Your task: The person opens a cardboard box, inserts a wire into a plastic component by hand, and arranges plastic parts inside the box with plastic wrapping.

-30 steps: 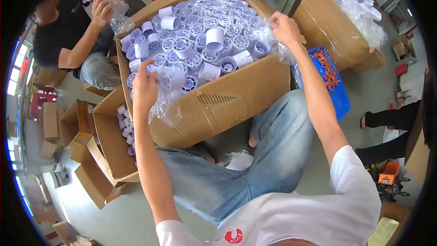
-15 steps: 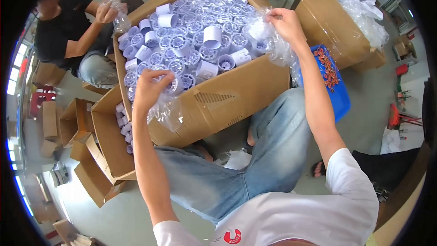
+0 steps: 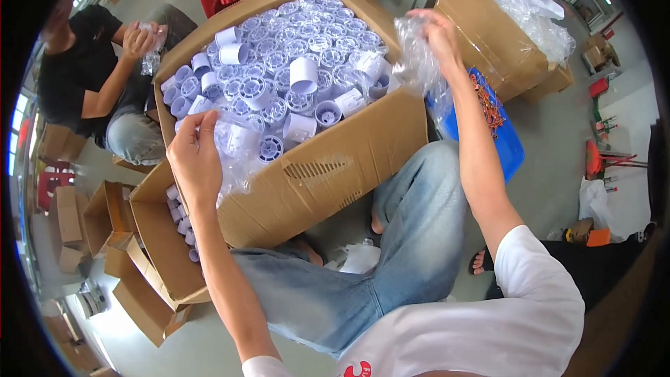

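Clear film (image 3: 415,59) hangs just below R fingers (image 3: 427,15), L fingers (image 3: 206,123) pinching 2nd pc (image 3: 236,173).

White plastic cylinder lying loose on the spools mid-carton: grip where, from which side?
Probably around the smooth outer wall of the white plastic cylinder, from above, pinching across its left and right sides. It rests on top of the spools, upper wall exposed, open end facing the wearer.
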Demonstrator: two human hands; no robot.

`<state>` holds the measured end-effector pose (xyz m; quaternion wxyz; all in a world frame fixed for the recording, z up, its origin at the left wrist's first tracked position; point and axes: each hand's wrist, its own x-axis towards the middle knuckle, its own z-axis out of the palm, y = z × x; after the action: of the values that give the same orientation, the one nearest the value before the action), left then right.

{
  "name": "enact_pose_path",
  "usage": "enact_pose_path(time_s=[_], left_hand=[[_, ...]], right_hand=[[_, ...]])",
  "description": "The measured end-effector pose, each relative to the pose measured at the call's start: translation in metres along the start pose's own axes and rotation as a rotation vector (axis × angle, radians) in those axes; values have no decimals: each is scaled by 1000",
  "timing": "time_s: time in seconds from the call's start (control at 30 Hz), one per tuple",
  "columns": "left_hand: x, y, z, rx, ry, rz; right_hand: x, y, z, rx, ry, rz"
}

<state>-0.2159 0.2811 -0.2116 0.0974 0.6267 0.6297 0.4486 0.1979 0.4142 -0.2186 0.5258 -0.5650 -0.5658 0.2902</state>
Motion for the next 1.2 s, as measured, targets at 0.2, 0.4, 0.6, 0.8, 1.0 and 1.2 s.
enact_pose_path(time_s=[0.2,0.4,0.6,0.8,1.0,1.2], left_hand=[[6,17,3,-33,179,85],[14,-3,-19,-200,538,-62],[-5,-72,-73,-415,547,-191],[-17,-82,-71,93,-109,-183],[-39,-90,-32,346,-448,-64],[-42,-108,-32,176,-420,-159]], right_hand=[[-16,30,37,-225,-369,51],[-10,18,47,-261,-240,-142],[-21,-11,50,-635,130,-491],[-7,-5,38,-395,265,-645],[-16,-51,37,-318,328,-463],[35,-35,28,-664,13,-81]])
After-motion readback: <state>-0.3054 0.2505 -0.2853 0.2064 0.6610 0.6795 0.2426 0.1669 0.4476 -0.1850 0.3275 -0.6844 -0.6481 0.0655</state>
